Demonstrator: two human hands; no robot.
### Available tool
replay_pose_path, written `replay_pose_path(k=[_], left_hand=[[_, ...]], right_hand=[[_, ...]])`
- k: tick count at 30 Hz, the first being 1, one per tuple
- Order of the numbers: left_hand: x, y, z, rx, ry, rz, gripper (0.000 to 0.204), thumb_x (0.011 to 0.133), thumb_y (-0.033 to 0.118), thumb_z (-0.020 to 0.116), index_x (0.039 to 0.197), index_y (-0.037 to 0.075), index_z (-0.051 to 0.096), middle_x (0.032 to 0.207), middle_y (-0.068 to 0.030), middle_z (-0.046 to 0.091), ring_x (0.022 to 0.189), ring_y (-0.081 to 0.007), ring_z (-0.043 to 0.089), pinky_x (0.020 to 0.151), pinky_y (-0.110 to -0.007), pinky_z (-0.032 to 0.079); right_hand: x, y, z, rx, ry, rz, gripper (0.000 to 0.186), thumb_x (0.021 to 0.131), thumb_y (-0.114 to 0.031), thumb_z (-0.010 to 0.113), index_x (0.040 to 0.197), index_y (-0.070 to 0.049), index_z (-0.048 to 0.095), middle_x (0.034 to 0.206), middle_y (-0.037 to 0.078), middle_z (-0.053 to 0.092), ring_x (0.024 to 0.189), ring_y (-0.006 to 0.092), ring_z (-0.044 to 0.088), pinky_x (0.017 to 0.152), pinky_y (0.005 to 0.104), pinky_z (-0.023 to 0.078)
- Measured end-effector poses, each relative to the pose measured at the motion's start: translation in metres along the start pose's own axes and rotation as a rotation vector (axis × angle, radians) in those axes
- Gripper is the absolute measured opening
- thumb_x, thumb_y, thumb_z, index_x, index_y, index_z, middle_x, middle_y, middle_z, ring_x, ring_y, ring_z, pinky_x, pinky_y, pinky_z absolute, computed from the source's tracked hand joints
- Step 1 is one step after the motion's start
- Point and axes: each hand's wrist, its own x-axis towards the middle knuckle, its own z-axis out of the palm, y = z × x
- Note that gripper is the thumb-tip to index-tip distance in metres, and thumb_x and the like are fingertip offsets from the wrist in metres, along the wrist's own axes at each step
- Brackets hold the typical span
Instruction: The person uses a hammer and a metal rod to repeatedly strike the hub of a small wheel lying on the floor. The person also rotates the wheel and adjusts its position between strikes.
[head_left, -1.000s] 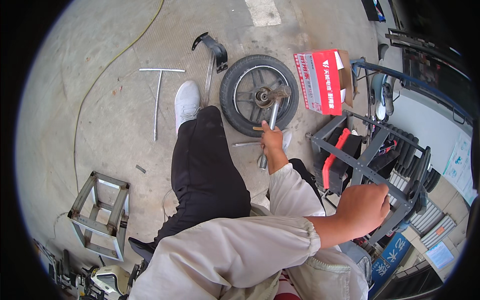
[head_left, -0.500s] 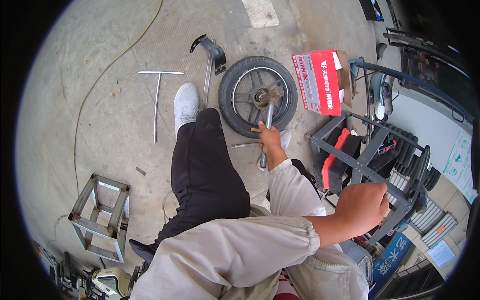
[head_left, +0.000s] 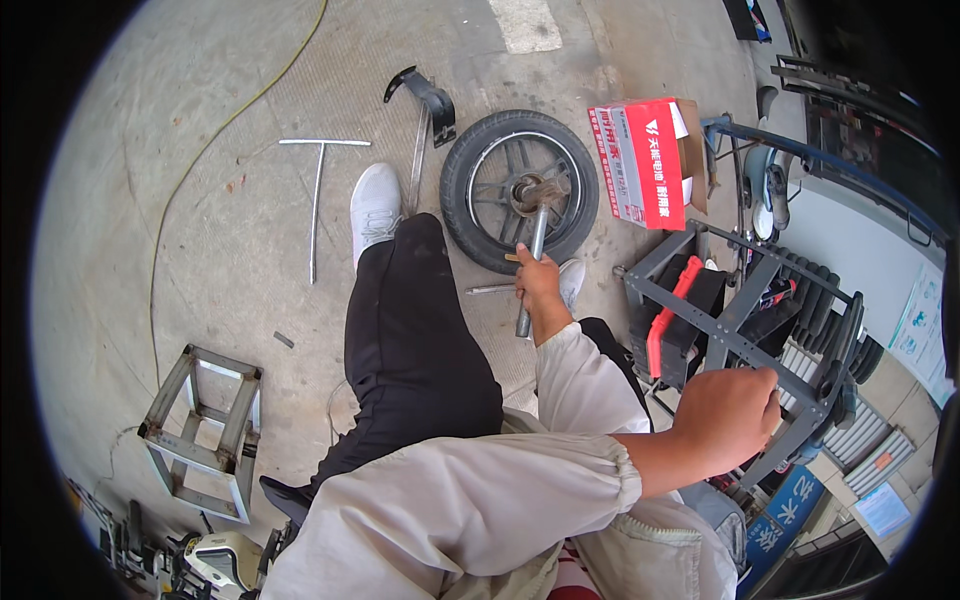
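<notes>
My right hand (head_left: 541, 286) is wrapped round the metal handle of a hammer (head_left: 538, 235). The hammer's brownish, blurred head lies over the hub of a spoked wheel with a black tyre (head_left: 468, 222), which is flat on the floor between my feet. A small yellowish-brown piece (head_left: 512, 258) shows beside my thumb; I cannot tell what it is. My left forearm crosses over my right arm. At its end, my left hand (head_left: 722, 424) is curled into a fist out to the right, its inner side hidden.
A T-handle wrench (head_left: 318, 210) and a curved black bracket (head_left: 432, 102) lie left of the wheel. A red-and-white carton (head_left: 640, 165) stands to its right. Nearer stand a grey metal frame (head_left: 725, 330) and, at left, a low metal stand (head_left: 205, 440). A yellow hose (head_left: 180, 180) crosses the floor.
The whole view has shifted very slightly. The hammer stays over the hub in my right hand, its head a little more blurred now. My left fist keeps its place.
</notes>
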Motion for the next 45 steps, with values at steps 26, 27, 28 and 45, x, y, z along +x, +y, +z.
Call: replay_pose_path(k=[26, 27, 28, 45], left_hand=[[0.001, 0.004, -0.002, 0.026, 0.017, -0.014, 0.016, 0.084, 0.013, 0.057, 0.073, 0.002, 0.055, 0.064, -0.0136, 0.061, 0.061, -0.0333, 0.063, 0.059, -0.045, 0.049], [0.001, 0.004, -0.003, 0.033, 0.009, -0.017, 0.016, 0.084, 0.013, 0.057, 0.073, 0.002, 0.055, 0.064, -0.0134, 0.061, 0.061, -0.0332, 0.063, 0.059, -0.045, 0.049], [0.0, 0.004, -0.003, 0.041, 0.001, -0.019, 0.016, 0.084, 0.013, 0.057, 0.073, 0.002, 0.055, 0.063, -0.0132, 0.061, 0.061, -0.0332, 0.063, 0.059, -0.045, 0.049], [0.0, -0.001, 0.002, 0.019, 0.051, 0.0, 0.018, 0.086, 0.019, 0.058, 0.077, 0.004, 0.06, 0.062, -0.0139, 0.06, 0.057, -0.0329, 0.061, 0.053, -0.045, 0.047]], right_hand=[[-0.008, 0.02, 0.004, 0.025, 0.091, -0.117, 0.028, 0.09, -0.03, 0.069, 0.088, -0.01, 0.049, 0.053, -0.002, 0.041, 0.037, 0.0103, 0.035, 0.033, 0.0288, 0.026], [-0.004, 0.02, 0.002, 0.0, 0.089, -0.101, 0.028, 0.09, -0.03, 0.069, 0.088, -0.01, 0.049, 0.054, -0.002, 0.041, 0.037, 0.0102, 0.035, 0.033, 0.0287, 0.026], [0.001, 0.017, -0.002, -0.026, 0.087, -0.086, 0.029, 0.09, -0.03, 0.069, 0.089, -0.01, 0.049, 0.054, -0.002, 0.042, 0.037, 0.0102, 0.036, 0.033, 0.0287, 0.026], [0.006, 0.018, 0.008, -0.037, 0.115, -0.124, 0.029, 0.09, -0.028, 0.068, 0.087, -0.008, 0.047, 0.051, -0.001, 0.041, 0.035, 0.0113, 0.037, 0.031, 0.0296, 0.026]])
